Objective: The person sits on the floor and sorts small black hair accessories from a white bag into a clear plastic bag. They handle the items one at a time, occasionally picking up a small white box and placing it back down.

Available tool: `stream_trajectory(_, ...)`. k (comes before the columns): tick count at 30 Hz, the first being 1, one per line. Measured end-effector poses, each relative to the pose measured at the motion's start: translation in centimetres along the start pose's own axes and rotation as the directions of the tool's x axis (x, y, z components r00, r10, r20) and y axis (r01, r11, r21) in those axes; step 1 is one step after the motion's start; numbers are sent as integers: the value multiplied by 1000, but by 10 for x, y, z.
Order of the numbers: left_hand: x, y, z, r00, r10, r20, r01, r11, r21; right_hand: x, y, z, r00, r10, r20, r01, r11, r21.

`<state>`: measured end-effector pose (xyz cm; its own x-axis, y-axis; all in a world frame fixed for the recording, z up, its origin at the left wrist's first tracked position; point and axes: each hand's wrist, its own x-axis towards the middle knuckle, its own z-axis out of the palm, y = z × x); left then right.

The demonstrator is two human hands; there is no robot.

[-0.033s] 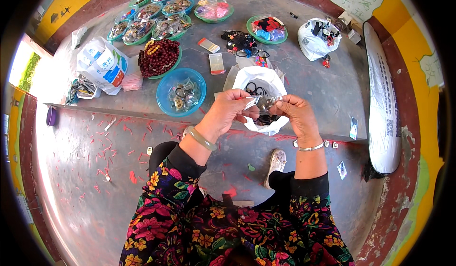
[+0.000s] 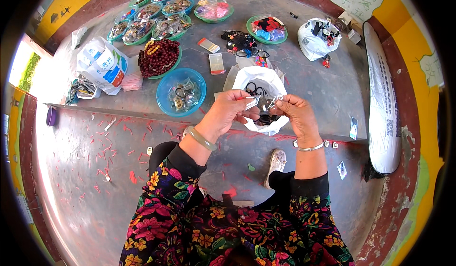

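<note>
Two sets of fingers (image 2: 251,103) pinch one small clear packet (image 2: 262,103) from either end, the left hand (image 2: 228,114) at its left corner and the right hand (image 2: 295,115) at its right, thumbs pressed against forefingers. What the packet holds is too small to tell. It hangs in the air just above the open white bag (image 2: 260,83), which lies on the raised grey ledge (image 2: 327,90) with dark rings and more packets inside.

The likeliest slip, I judge, is the slick film sliding out of one pinch, or tearing if both hands pull apart; the contents would then scatter. Dropped straight down it lands in the bag, but nearer the body it would go over the ledge edge to the lower floor (image 2: 85,180).

To the left, near the bag, sits a blue bowl (image 2: 164,87) of packets, and beyond it a green bowl of dark red beads (image 2: 158,57). The bare ledge to the right gives the freest room for moving.
</note>
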<state>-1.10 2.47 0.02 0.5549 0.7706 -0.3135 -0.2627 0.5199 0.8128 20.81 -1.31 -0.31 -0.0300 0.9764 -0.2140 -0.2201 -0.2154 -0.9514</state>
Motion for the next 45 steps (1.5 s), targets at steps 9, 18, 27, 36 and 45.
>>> stream_trajectory(9, 0, -2, 5, 999, -29, 44, 26, 998, 64, 0, 0, 5, 998, -66, -21, 64, 994, -84)
stream_trajectory(18, 0, -1, 5, 999, 51, 10, -52, 979, 196, -2, -4, 6, 998, -56, -36, 48, 980, -193)
stream_trajectory(27, -3, 4, 8, 1000, 10, -4, -9, 964, 267, -4, -3, 8, 991, -92, -94, 72, 978, -197)
stream_trajectory(36, -1, 1, 7, 1000, -15, 13, 11, 970, 242, -5, -6, 4, 999, -30, -34, 26, 992, -123)
stream_trajectory(45, 0, -2, 7, 1000, -17, 3, 16, 977, 214, -5, -6, 6, 1000, -15, -18, 13, 995, -104)
